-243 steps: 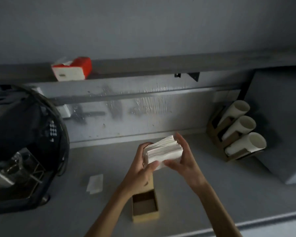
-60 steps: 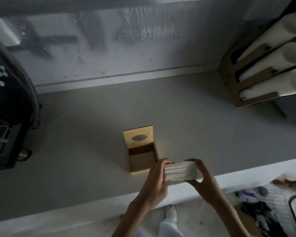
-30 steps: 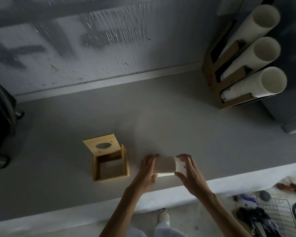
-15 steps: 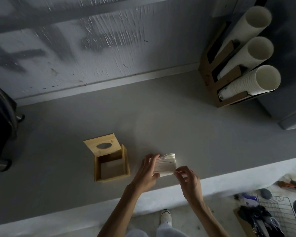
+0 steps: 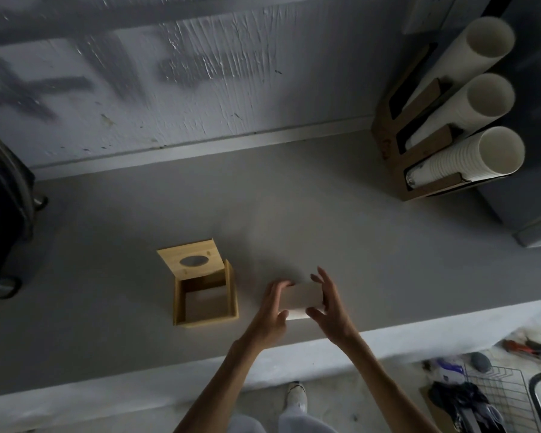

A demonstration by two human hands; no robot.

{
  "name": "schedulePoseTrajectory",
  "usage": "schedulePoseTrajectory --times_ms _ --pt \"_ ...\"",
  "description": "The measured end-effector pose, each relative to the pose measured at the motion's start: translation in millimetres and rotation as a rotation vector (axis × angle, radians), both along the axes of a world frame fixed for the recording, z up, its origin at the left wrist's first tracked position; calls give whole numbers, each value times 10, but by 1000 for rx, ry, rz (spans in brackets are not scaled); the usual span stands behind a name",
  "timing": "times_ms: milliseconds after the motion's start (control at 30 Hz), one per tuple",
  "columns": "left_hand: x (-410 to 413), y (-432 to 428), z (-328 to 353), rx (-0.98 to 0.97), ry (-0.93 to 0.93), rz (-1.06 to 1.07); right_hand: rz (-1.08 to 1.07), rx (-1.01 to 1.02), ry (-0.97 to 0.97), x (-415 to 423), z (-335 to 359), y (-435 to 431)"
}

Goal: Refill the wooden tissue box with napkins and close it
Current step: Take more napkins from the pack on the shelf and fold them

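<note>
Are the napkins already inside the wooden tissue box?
No, the napkin stack is held between the left hand and right hand over the counter, right of the open wooden tissue box.

Bare counter (image 5: 294,214) between hands and open box (image 5: 205,295)

You are standing at a service counter, likely in a café or drinks stall. Far off to the upper right of where you are gripping, a cardboard cup dispenser (image 5: 419,151) is holding three long sleeves of stacked white paper cups (image 5: 463,157). The grey counter (image 5: 294,198) is running along a scuffed painted wall (image 5: 200,73), and a wire rack (image 5: 497,398) is sitting on the floor below right.
</note>
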State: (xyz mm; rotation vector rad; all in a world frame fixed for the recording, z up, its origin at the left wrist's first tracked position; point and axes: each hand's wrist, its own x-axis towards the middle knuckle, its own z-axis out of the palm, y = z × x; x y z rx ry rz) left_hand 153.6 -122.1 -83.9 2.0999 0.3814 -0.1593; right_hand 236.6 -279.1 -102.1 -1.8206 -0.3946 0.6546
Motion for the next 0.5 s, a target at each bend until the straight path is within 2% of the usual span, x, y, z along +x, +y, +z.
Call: schedulePoseTrajectory --times_ms 67,167,367,500 --pt "-16 -17 5 -145 25 118 -98 42 61 -62 -45 31" --pt "-26 -59 -1 -289 50 288 -112 59 45 -173 -91 37" --pt "-86 -191 -40 -288 -14 292 -144 75 -6 -237 -58 119" --pt "-79 -200 -25 -291 24 274 -142 60 -86 -247 -70 90"
